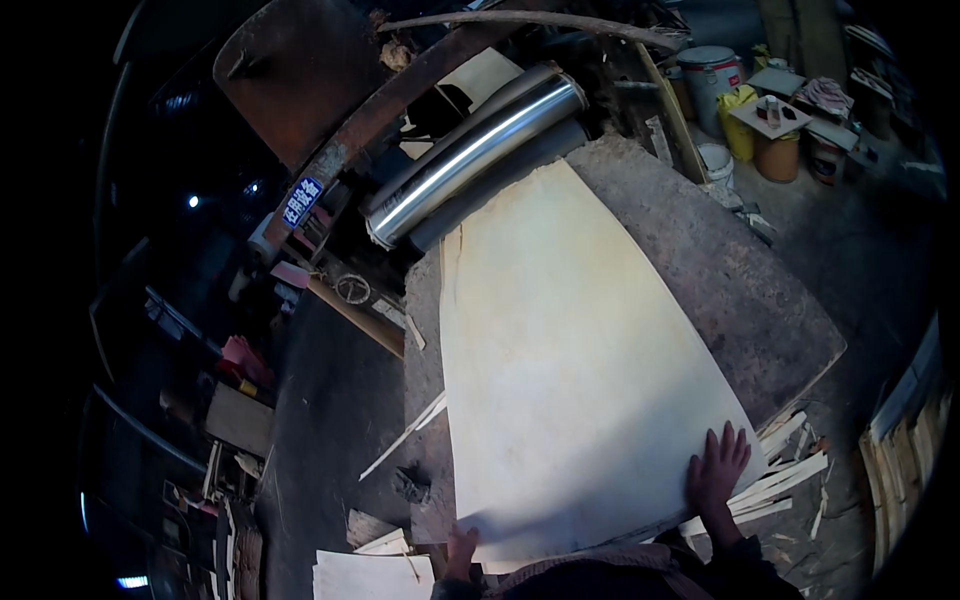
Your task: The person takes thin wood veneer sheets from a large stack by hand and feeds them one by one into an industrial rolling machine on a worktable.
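Observation:
A large pale sheet of wood veneer (570,350) lies on a stained, dark table (720,290). Its far end meets a pair of machine rollers, the upper one a shiny metal roller (480,150). At the sheet's near left corner, my left hand (462,548) grips the edge, its thumb on top and the other fingers mostly hidden. Flat on the near right corner rests my right hand (718,470), fingers spread and pointing away from me. A split runs along the sheet's far left edge.
Wood strips (775,490) lie scattered to the near right, with another pale sheet (372,577) at the near left. A small handwheel (352,289) sits left of the rollers. Buckets, including a grey drum (710,85), stand at the far right. Stacked boards (905,470) stand at right.

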`<state>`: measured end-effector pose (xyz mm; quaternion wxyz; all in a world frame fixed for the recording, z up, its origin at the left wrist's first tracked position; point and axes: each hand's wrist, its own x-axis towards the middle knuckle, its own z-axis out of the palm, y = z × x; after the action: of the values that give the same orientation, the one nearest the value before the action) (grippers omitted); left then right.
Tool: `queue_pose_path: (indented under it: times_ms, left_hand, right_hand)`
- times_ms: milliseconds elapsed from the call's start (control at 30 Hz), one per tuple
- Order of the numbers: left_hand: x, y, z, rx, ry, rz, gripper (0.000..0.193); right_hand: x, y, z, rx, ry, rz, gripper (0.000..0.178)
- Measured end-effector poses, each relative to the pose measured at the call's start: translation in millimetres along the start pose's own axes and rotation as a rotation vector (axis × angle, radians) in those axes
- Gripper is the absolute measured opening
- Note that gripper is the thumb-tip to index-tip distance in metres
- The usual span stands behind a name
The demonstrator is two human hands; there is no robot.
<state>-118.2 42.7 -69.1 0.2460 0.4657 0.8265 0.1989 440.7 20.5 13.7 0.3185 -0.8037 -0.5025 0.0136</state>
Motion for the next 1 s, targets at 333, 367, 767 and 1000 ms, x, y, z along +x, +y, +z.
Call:
queue_pose_path:
  times_ms: [333, 367, 767, 1000]
  left_hand:
    - [-24, 10, -18, -0.316, 0.060, 0.021, 0.038]
    - [-23, 8, -19, -0.377, 0.062, 0.007, 0.039]
    - [-62, 69, -88, -1.012, -0.294, -0.048, 0.034]
    - [-69, 93, -113, -1.133, -0.403, 0.128, 0.038]
  right_hand:
    - [-8, -6, 12, -0.150, 0.043, -0.067, 0.053]
    - [-8, -6, 12, -0.157, 0.046, -0.063, 0.053]
    - [-32, -33, 25, 0.260, 0.063, -0.120, 0.046]
    - [-101, -115, 5, 1.084, -1.040, 0.520, 0.035]
